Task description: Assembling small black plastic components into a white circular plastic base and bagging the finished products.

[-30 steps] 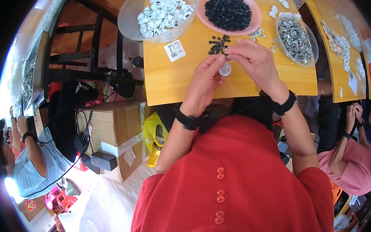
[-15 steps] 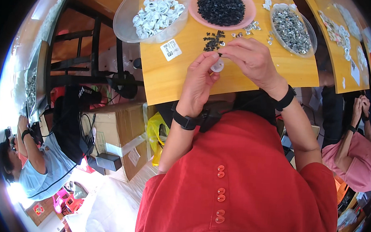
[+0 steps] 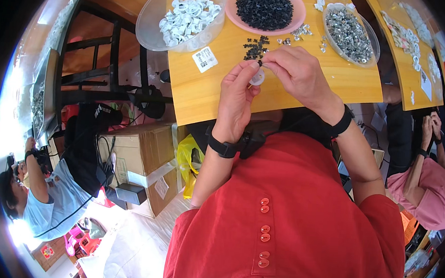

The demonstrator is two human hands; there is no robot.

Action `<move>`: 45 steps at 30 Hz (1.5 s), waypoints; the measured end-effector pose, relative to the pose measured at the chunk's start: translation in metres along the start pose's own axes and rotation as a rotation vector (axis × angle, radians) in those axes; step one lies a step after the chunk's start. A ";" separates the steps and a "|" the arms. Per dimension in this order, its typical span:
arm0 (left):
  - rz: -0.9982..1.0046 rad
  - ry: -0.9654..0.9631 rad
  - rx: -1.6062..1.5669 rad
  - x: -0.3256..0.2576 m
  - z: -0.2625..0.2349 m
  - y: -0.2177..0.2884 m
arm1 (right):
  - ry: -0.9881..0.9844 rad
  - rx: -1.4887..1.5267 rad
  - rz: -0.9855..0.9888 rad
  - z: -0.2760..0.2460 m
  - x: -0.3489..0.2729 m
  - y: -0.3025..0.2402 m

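Between the fingers of my left hand [image 3: 237,91] is a round white plastic part [image 3: 257,78]. My right hand [image 3: 300,75] pinches a small black plastic piece [image 3: 260,63] at the upper edge of that white part, close to my left thumb tip. Just beyond my fingertips lies a loose cluster of small black pieces [image 3: 255,48] on the wooden table [image 3: 199,97]. A few small shiny metal parts [image 3: 284,41] are scattered to the right of the cluster.
A clear bowl of white parts [image 3: 148,25] stands far left, a pink plate of black pieces [image 3: 232,12] far middle, a clear bowl of metal parts [image 3: 375,44] far right. A white label [image 3: 205,59] lies on the table. Other people sit at both sides.
Both hands have shifted slightly left with the white part. My right fingers stay pinched at the black piece. The person at left has moved an arm.
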State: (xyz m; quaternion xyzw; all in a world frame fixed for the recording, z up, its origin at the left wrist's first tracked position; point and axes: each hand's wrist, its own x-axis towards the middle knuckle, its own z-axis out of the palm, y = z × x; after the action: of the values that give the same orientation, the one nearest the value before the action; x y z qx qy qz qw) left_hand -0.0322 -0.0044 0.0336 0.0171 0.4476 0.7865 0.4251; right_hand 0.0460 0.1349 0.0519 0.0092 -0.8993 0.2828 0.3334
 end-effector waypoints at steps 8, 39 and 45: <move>-0.024 0.020 0.022 -0.002 -0.002 0.001 | 0.028 -0.054 -0.109 0.000 -0.001 0.001; 0.031 -0.162 -0.152 -0.002 -0.013 -0.001 | 0.034 0.313 0.322 -0.002 -0.005 -0.017; 0.120 -0.171 -0.236 -0.008 -0.004 0.004 | 0.048 0.396 0.406 -0.005 0.000 -0.035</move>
State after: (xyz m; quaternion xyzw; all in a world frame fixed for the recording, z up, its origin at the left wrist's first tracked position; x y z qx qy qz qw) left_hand -0.0313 -0.0134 0.0373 0.0604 0.3124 0.8534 0.4129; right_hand 0.0560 0.1083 0.0722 -0.1129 -0.8018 0.5141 0.2831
